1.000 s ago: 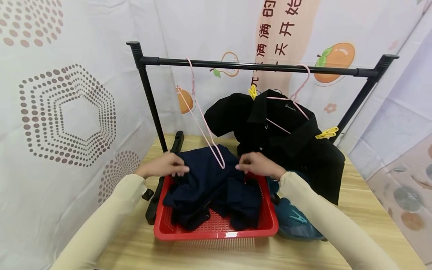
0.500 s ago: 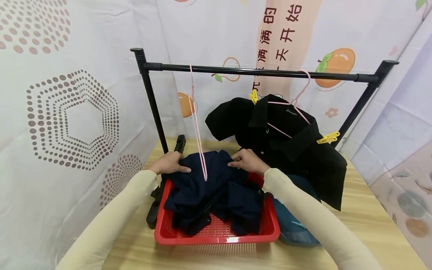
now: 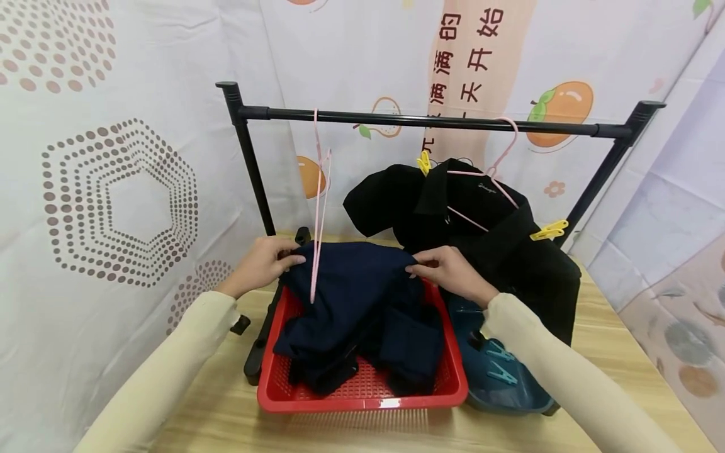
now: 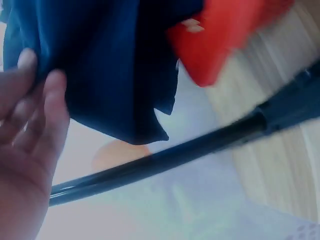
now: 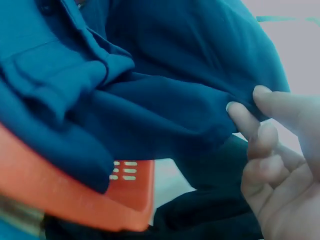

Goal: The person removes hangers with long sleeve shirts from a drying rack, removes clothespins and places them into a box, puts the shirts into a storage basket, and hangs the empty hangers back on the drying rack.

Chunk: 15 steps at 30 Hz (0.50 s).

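Observation:
A dark navy garment lies bunched in a red basket, its far edge drawn up and spread between both hands. My left hand pinches its far left corner; the left wrist view shows thumb and finger on the cloth. At the far right corner my right hand pinches the fabric, thumb against finger in the right wrist view. An unloaded pink hanger dangles from the rack in front of the garment. The garment's kind is unclear in its folds, though the right wrist view shows a button.
A black rack spans the table. On its right hangs a black collared shirt on a pink hanger, with yellow clips. A blue basin with teal clips stands right of the basket, partly under my right forearm.
Both hands have come down onto the navy garment and taken its far corners, and its edge is now stretched wider. The free pink hanger has swung left and turned.

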{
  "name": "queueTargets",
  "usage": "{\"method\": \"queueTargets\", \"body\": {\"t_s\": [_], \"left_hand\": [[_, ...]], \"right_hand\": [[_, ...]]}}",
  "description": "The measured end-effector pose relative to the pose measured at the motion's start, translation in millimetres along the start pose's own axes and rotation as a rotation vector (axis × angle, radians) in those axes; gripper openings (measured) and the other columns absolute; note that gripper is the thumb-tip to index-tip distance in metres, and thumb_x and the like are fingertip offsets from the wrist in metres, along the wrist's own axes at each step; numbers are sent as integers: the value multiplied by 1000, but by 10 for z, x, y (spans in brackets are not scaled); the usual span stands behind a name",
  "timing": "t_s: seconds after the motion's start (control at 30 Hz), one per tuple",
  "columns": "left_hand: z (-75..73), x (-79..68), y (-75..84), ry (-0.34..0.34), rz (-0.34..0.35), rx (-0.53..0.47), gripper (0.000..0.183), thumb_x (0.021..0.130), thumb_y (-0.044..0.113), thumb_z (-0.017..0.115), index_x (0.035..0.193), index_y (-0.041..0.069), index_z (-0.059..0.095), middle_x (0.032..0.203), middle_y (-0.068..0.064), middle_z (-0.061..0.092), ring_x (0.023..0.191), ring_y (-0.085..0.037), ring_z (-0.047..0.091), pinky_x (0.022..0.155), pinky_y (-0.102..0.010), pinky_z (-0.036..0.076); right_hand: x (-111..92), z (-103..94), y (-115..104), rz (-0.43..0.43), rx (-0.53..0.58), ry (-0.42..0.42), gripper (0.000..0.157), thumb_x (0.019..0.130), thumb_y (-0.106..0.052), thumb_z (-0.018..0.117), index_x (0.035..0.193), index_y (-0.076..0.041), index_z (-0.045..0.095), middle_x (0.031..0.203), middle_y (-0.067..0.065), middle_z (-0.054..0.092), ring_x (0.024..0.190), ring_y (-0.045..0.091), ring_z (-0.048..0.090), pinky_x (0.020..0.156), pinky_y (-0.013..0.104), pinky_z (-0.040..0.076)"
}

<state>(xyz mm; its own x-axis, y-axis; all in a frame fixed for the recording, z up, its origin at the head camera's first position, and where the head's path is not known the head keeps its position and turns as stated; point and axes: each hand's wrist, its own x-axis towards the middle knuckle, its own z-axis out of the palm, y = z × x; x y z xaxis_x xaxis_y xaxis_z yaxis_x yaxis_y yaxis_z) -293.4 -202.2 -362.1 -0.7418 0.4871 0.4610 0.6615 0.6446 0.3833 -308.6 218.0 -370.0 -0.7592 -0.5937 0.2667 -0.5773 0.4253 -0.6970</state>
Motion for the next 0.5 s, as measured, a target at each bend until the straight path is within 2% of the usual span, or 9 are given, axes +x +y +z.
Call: {"method": "queueTargets", "body": {"t_s": [0.03, 0.13, 0.2, 0.27, 0.37, 0.43, 0.5], "left_hand": [[-27, -32, 42, -9, 22, -41, 16, 95, 14, 77, 82, 21, 71, 63, 8, 54, 51, -8, 52, 52, -29, 45], [-51, -161, 183, -101, 101, -165, 14, 93, 11, 77, 87, 23, 74, 73, 8, 61, 57, -11, 58, 53, -28, 49], [-7, -268, 261, -180, 179, -175, 11, 92, 12, 78, 89, 21, 76, 80, 9, 65, 65, -9, 61, 59, -27, 52], [66, -373, 336, -286, 250, -163, 9, 91, 13, 79, 88, 20, 76, 81, 10, 63, 69, -4, 58, 63, -24, 51], [206, -496, 412, -434, 334, -129, 17, 91, 16, 79, 78, 19, 68, 77, 10, 53, 70, 4, 44, 66, -17, 46], [283, -543, 452, -537, 338, -158, 28, 92, 16, 78, 72, 19, 58, 74, 7, 42, 67, 3, 34, 64, -16, 40], [354, -572, 481, -611, 301, -187, 35, 92, 17, 78, 69, 18, 52, 74, 7, 38, 67, 3, 32, 63, -15, 38]], "right_hand": [[-69, -22, -28, -47, -7, -2, 12, 101, -17, 68, 104, -18, 80, 73, 7, 67, 55, 19, 56, 53, 25, 45], [-271, -36, -83, -215, -58, -36, 17, 98, -8, 70, 108, -19, 79, 84, 0, 71, 62, 14, 62, 58, 25, 51], [-401, -1, -89, -311, -112, -79, 21, 96, -4, 73, 108, -19, 79, 94, -5, 72, 71, 9, 64, 64, 25, 54], [-527, 59, -89, -367, -181, -133, 20, 94, -4, 74, 107, -19, 79, 100, -7, 71, 79, 6, 64, 70, 25, 56], [-693, 179, -80, -353, -299, -219, 16, 94, -10, 76, 106, -21, 79, 102, -9, 69, 84, 1, 62, 74, 22, 55], [-772, 265, -73, -323, -369, -269, 13, 94, -14, 77, 103, -22, 80, 100, -10, 68, 83, -1, 61, 73, 21, 55], [-823, 350, -61, -303, -449, -305, 11, 93, -17, 78, 101, -24, 81, 99, -12, 68, 83, -1, 61, 73, 22, 54]]}}
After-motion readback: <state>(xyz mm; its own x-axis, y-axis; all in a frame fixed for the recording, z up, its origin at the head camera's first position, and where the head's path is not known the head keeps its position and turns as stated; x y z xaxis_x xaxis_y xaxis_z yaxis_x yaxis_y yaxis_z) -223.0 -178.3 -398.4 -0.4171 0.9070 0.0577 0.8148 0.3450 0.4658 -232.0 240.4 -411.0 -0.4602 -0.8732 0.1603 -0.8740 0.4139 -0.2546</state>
